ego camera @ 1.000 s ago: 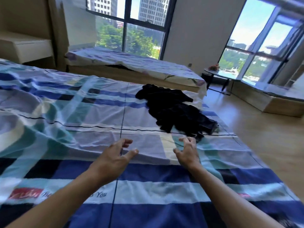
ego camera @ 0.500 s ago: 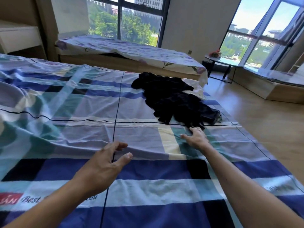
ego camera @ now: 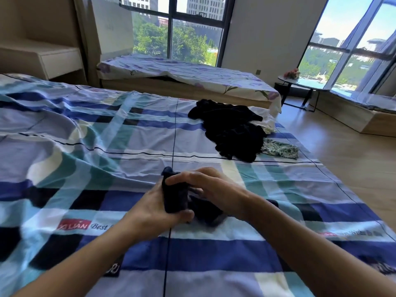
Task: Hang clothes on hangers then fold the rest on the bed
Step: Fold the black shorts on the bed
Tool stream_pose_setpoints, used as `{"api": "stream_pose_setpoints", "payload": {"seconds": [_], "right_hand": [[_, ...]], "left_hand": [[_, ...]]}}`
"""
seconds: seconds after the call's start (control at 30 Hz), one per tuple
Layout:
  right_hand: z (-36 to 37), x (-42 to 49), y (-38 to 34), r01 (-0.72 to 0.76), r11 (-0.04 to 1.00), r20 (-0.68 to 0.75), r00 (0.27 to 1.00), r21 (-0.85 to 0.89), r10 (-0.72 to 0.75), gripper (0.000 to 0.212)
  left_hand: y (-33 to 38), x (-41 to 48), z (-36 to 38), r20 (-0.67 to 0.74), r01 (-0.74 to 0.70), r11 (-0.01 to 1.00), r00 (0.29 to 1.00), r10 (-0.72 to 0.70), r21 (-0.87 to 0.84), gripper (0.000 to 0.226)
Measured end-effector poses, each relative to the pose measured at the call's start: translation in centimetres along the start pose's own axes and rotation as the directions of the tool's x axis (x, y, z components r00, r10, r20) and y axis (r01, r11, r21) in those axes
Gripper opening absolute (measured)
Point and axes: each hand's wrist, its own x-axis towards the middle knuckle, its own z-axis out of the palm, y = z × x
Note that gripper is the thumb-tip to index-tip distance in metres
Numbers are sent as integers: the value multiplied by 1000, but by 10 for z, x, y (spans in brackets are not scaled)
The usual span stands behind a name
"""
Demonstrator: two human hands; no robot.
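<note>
My left hand [ego camera: 154,209] grips a small dark garment [ego camera: 174,197] and my right hand [ego camera: 216,187] pinches its top, just above the bed [ego camera: 85,168]. I'd find its edges and spread it flat before folding. The black pile [ego camera: 231,133] lies beyond.

On your plaid bedsheet [ego camera: 107,136] one red label [ego camera: 72,226] carries white capitals that look like "ALIAN", the first letter unclear. Just right of that label you can read the script word "Best" [ego camera: 99,227]. Far right of the label, a second red patch [ego camera: 327,234] is too blurred to read, as is a dark patch [ego camera: 112,270] below the label.
</note>
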Motion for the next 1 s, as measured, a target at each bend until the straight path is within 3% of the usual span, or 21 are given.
{"api": "stream_pose_setpoints", "payload": {"seconds": [0.1, 0.2, 0.27, 0.33, 0.43, 0.5, 0.57, 0.63, 0.77, 1.0], "right_hand": [[12, -1, -1, 116, 972, -29, 993, 205, -113, 61], [7, -5, -1, 194, 927, -90, 981, 322, -174, 76], [7, -7, 3, 213, 951, -169, 970, 225, -177, 68], [9, -7, 12, 177, 984, -194, 966, 16, -171, 67], [20, -5, 30, 98, 932, -57, 990, -349, -126, 74], [22, -3, 41, 101, 864, -70, 985, -493, -155, 46], [20, -1, 39, 93, 837, -133, 972, -540, -194, 17], [12, 0, 36, 84, 845, -183, 961, -528, -210, 11], [-7, 0, 28, 140, 907, -324, 903, -397, -281, 17], [-20, 4, 18, 177, 861, -511, 741, -476, -435, 34]], "left_hand": [[-1, -6, -14, -190, -17, 999, 982, 9, -42, 41], [8, -13, -33, -212, -69, 989, 976, 39, -134, 12], [14, -19, -39, -252, -50, 961, 968, -21, -271, 9], [22, -20, -40, -268, 11, 890, 952, -149, -456, 18], [32, -19, -43, -207, 40, 747, 950, -235, -664, 20], [35, -18, -48, -189, 22, 680, 954, -235, -733, 23], [34, -14, -56, -210, 12, 682, 947, -242, -732, 25], [32, -11, -66, -255, 9, 723, 933, -255, -691, 28], [27, -5, -87, -349, -51, 783, 912, -217, -620, 30], [21, -2, -100, -436, -163, 903, 899, -30, -397, 51]]}}
